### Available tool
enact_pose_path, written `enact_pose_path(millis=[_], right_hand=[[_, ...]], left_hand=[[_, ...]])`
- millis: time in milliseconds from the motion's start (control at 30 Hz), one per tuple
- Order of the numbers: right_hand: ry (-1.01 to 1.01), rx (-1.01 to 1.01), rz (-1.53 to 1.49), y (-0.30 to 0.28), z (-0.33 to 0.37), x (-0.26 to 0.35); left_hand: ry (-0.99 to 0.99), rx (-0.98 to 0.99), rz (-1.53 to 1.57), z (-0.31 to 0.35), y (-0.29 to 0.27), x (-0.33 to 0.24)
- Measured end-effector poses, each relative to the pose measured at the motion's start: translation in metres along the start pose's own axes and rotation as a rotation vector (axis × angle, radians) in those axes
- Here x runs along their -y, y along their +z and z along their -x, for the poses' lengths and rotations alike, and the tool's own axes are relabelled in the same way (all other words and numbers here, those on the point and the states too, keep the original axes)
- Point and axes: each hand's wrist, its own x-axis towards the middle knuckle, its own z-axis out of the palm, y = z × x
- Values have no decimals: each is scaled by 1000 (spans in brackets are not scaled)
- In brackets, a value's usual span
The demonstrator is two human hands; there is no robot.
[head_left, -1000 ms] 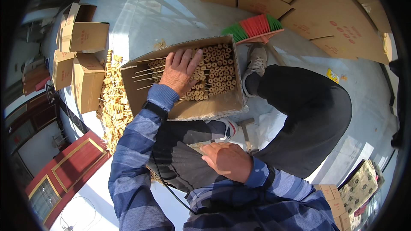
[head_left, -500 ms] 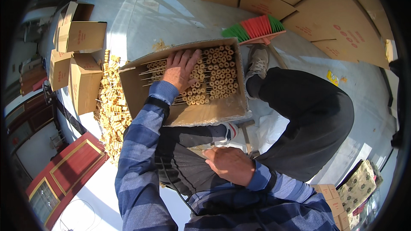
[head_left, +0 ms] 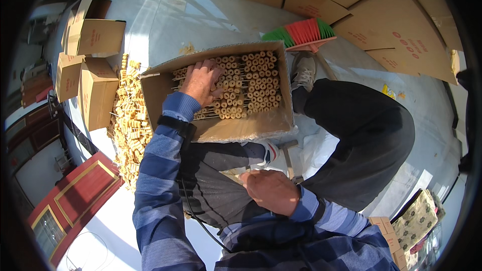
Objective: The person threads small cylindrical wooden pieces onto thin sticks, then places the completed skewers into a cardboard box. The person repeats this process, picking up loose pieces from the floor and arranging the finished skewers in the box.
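Tan, holed rolls (head_left: pixel 261 74) are lying packed around my half-curled left grip (head_left: pixel 201 83); my right grip (head_left: pixel 272 190) is curling; either's hold I can't tell.

Smooth blue-grey floor (head_left: pixel 168 27), pale sunlight patches (head_left: pixel 203 4) across it. Dark-red rectangular panel with gold trim (head_left: pixel 83 185), lower left. Large brown cardboard cartons with red print (head_left: pixel 379 20), upper right.

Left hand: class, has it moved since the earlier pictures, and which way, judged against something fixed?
Yes. Judged against the broom head, the left hand has shifted toward the picture's left, farther from it.
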Motion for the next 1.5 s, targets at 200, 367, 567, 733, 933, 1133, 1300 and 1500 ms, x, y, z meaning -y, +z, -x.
enact_pose_path(millis=[200, 367, 567, 733, 933, 1133, 1300, 1500], right_hand=[[-2, 17, 10, 0, -1, 0], [-10, 1, 9, 0, 0, 2], [-17, -28, 12, -4, -3, 6], [-23, -161, -12, -28, -10, 14], [108, -283, 178, -90, -38, 28], [131, -345, 482, -112, -136, -39], [176, -220, 578, -67, -176, -83], [362, -54, 560, -49, -204, -99]], left_hand=[[10, 16, 70, 7, 9, -1], [70, -16, -57, -1, 20, 0], [123, -112, 34, 1, 16, -5], [-57, -136, 243, 29, -2, 16], [-178, 262, 178, 66, 16, 40], [-181, 170, 66, 45, 32, 33], [-145, 262, 12, 32, 43, 46], [-34, 91, 106, 30, 73, 58]])
